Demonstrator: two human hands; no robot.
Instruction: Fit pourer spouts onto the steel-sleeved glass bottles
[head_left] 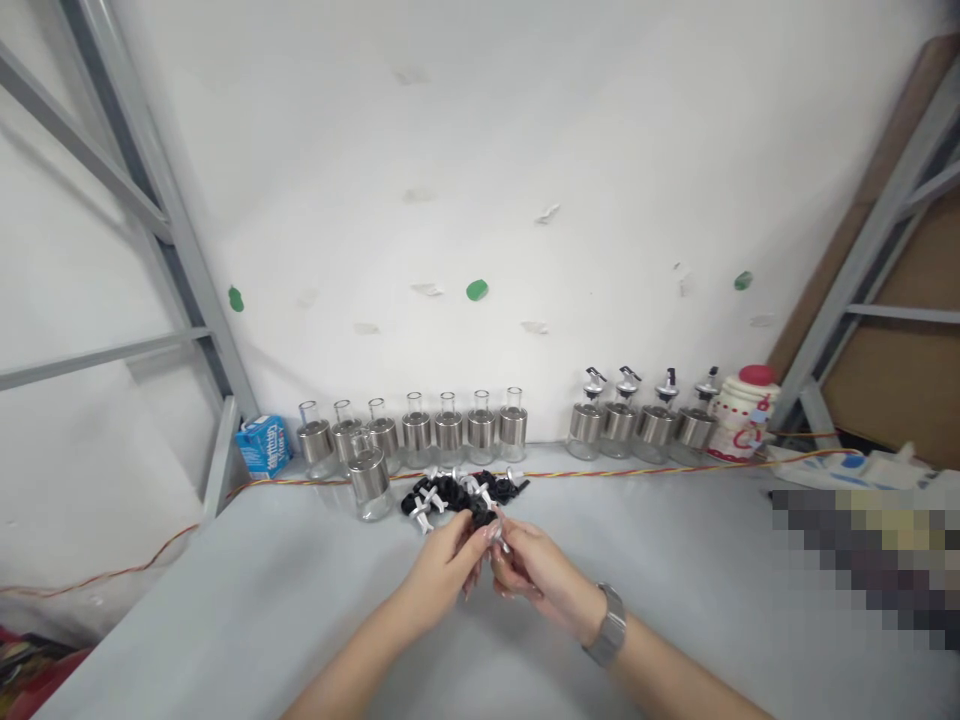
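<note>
My left hand (448,558) and my right hand (541,570) meet over the grey table, fingers closed in a pinch. Between them is a pour spout (486,516) with black and silver parts, mostly covered by the fingers. Just beyond my hands lies a pile of loose black and silver pour spouts (450,492). Left of that pile, one open glass bottle (369,485) with a steel sleeve stands forward of the others. Behind it, along the wall, is a row of several open bottles (448,430). To the right, several similar bottles (619,428) carry fitted spouts.
A blue drink carton (264,447) is at the back left corner. At the right end stands a white jar (742,420) with a red lid. A red and yellow wire (555,475) runs along the table's back. Metal frame posts (187,270) flank the table.
</note>
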